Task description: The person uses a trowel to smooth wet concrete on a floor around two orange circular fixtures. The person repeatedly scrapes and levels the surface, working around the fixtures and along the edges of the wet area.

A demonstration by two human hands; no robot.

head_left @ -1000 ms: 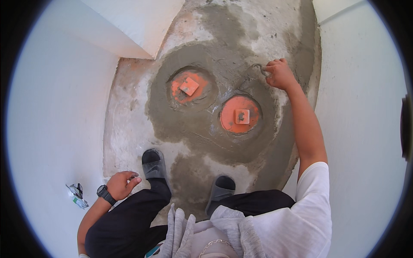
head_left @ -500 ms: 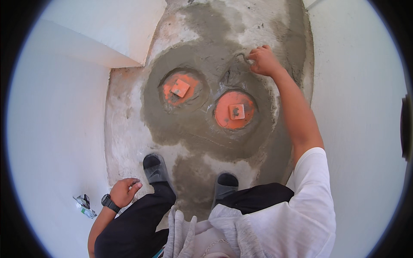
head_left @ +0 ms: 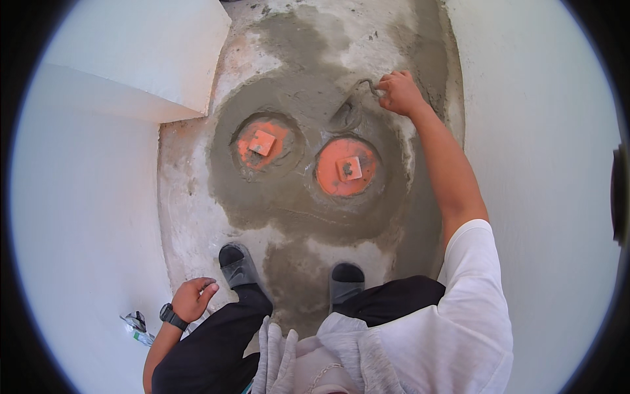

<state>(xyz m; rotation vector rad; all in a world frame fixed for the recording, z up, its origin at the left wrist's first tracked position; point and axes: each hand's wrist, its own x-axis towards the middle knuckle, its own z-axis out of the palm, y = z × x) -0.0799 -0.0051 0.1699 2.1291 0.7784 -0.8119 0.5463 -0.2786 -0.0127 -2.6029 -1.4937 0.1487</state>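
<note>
My right hand [head_left: 399, 93] reaches over the wet grey mortar [head_left: 275, 203] on the floor, its fingers closed round the handle end of a trowel [head_left: 365, 83]. The trowel's bent neck shows left of the fingers; its mortar-smeared blade blends into the mortar and is hard to outline. Just below the blade lies a round orange plug [head_left: 331, 174] with a raised square grip. A second orange plug [head_left: 274, 139] with a square grip sits to the left, partly smeared with mortar. By my left knee, my left hand [head_left: 192, 299] hangs with curled fingers, nothing visible in it.
White walls rise on the left [head_left: 98, 197] and right [head_left: 525, 164], and a white boxed corner [head_left: 151, 52] juts in at upper left. My feet stand in grey sandals [head_left: 241, 266] at the mortar's near edge. A crumpled clear wrapper [head_left: 138, 326] lies at lower left.
The trowel has swung and slid a little left and down, close above the nearer plug. My right hand stays closed on it. The view has shifted slightly.
</note>
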